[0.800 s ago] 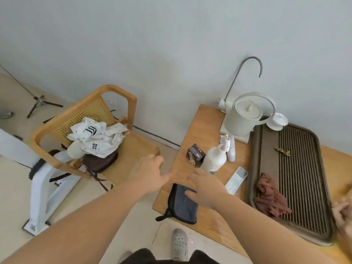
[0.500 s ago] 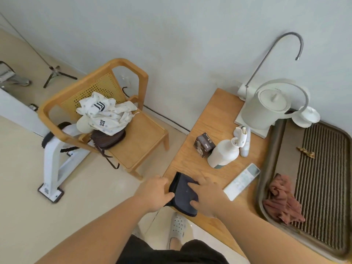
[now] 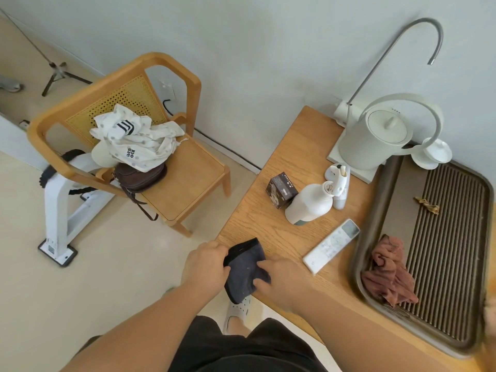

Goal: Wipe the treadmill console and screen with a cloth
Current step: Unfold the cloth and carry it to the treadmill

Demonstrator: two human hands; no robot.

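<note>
Tray (image 3: pixel 381 183) (rust rag (image 3: pixel 389 272) inside)

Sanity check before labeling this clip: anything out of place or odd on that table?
Mostly tidy. A crumpled reddish rag lies bunched in the tea tray, and the dark cloth hangs over the table corner, gripped by the left hand and right hand. No spill shows.

I see both hands on a dark cloth (image 3: pixel 245 269) at the near corner of a wooden table (image 3: pixel 279 146): my left hand (image 3: pixel 205 267) grips its left edge, my right hand (image 3: pixel 279 277) pinches its right side. Beyond lie a white remote (image 3: pixel 331 245), a white bottle (image 3: pixel 308 205), a small dark box (image 3: pixel 281 189) and a kettle (image 3: pixel 375 138). A reddish rag (image 3: pixel 389 272) sits in the ribbed tray (image 3: pixel 456 237).
</note>
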